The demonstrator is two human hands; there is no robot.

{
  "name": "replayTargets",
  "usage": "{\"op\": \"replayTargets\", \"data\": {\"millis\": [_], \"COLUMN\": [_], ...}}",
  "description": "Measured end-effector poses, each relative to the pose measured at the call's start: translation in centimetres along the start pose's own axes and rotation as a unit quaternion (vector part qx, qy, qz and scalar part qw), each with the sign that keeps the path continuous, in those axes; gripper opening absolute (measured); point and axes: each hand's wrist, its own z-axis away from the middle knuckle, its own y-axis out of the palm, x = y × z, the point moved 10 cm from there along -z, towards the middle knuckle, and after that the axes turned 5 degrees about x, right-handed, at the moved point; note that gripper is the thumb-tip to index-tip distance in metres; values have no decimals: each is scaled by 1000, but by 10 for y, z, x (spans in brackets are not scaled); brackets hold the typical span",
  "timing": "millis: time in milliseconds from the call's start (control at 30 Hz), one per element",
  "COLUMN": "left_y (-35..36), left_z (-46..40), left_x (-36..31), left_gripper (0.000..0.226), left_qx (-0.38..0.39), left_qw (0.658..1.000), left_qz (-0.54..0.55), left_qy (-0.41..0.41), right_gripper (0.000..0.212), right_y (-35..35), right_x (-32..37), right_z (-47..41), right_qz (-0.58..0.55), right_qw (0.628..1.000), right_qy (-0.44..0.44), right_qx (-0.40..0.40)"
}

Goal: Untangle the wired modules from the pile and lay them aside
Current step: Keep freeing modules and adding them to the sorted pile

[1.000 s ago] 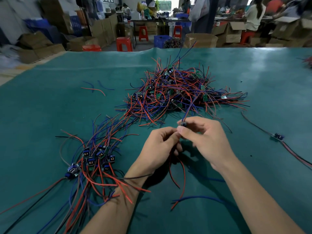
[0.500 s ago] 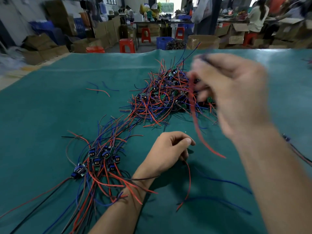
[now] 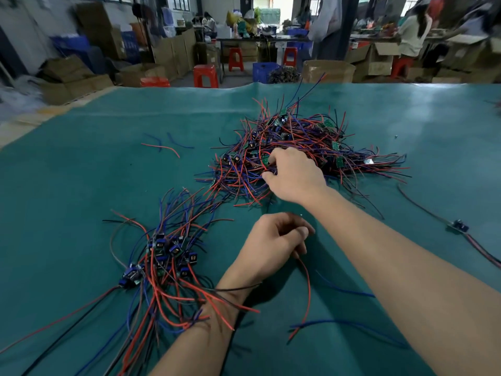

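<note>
Green table spread wide under everything, workshop clutter of boxes and stools blurred beyond its far edge.

Tangled pile of red and blue wired modules heaped at centre-far, still large, so much of the task left by the look of it.

Sorted bundle of freed modules laid near-left, blue blocks clustered together, leads fanned toward the near edge and across the left forearm.

Right hand now down on the near edge of the pile, where half a second ago raised high and blurred with a red lead trailing from it. Fingers curled into the wires, apparently pinching at a strand or a small green board; exact hold hidden by the knuckles, so cannot tell for certain.

Left hand resting on the table between bundle and pile, as before, fingers bent round a red wire that runs toward the near edge beside a blue wire.

Lone module lying well apart at the right.

Likely meaning: a fresh pick from the pile beginning.
</note>
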Motion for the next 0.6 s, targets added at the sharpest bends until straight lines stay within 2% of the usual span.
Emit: {"op": "replayTargets", "data": {"millis": [133, 267, 367, 600], "left_y": [-1, -2, -2, -2], "left_z": [0, 0, 0, 0], "left_x": [0, 1, 0, 3], "left_gripper": [20, 17, 17, 16], "left_qx": [-4, -6, -4, -9], "left_qw": [1000, 1000, 1000, 1000], "left_qz": [-1, -2, -4, 6], "left_qy": [-3, -4, 0, -3], "right_gripper": [35, 18, 7, 19], "right_y": [3, 3, -3, -18], "right_x": [-6, -8, -21, -53], "right_z": [-4, -3, -1, 5], "right_qz": [-11, -12, -61, -204], "right_qw": [999, 999, 996, 973], "right_qy": [13, 10, 28, 51], "right_qx": [-31, -36, -63, -94]}}
